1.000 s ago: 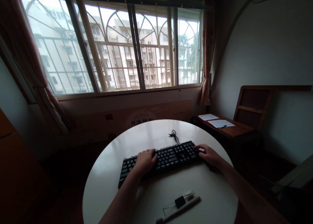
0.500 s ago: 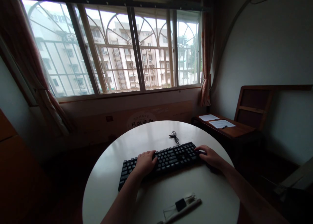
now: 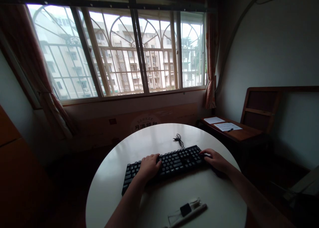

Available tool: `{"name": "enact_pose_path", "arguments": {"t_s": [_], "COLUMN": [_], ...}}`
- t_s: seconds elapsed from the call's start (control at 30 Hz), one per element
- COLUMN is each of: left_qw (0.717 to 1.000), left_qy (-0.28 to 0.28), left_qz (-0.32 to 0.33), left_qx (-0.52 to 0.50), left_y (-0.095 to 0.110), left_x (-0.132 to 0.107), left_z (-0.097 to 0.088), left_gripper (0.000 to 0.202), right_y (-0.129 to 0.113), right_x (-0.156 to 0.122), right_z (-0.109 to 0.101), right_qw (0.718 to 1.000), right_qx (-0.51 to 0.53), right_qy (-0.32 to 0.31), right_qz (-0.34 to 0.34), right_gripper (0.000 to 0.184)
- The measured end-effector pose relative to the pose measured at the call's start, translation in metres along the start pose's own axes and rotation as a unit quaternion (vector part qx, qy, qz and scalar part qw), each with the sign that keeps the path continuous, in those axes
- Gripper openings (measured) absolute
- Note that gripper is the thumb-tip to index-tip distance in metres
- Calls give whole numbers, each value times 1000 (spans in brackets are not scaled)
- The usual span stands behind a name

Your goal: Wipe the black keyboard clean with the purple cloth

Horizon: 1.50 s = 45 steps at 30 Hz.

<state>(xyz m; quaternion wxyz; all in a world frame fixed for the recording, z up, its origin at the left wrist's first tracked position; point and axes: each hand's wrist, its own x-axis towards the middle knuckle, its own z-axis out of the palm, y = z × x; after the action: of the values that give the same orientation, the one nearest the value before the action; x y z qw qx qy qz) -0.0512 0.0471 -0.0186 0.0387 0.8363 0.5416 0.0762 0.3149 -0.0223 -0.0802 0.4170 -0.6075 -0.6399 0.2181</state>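
Observation:
A black keyboard (image 3: 171,163) lies across a round white table (image 3: 154,138). My left hand (image 3: 149,166) rests on the keys left of the middle, fingers loosely curled and apart, holding nothing. My right hand (image 3: 214,159) lies on the keyboard's right end, fingers stretched onto the keys. The keyboard's coiled black cable (image 3: 178,140) sits on the table just beyond its far edge.
Near the table's front edge lie a slim white brush-like tool (image 3: 189,213), a small black block (image 3: 185,209) and a wire loop. A wooden side table (image 3: 239,133) with papers (image 3: 225,126) stands to the right. A barred window and curtains are behind.
Both hands stay on the keyboard. The view has shifted slightly to the left, nothing else moved.

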Motion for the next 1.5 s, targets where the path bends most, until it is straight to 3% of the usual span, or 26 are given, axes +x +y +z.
{"name": "enact_pose_path", "arguments": {"t_s": [1.5], "left_qw": [1000], "left_qy": [-4], "left_qz": [2], "left_qx": [-1], "left_y": [0], "left_x": [-1], "left_z": [0], "left_gripper": [52], "right_y": [0], "right_x": [-1], "right_z": [-1], "right_qw": [1000], "right_qx": [-8], "right_qy": [1], "right_qz": [2], "right_gripper": [34]}}
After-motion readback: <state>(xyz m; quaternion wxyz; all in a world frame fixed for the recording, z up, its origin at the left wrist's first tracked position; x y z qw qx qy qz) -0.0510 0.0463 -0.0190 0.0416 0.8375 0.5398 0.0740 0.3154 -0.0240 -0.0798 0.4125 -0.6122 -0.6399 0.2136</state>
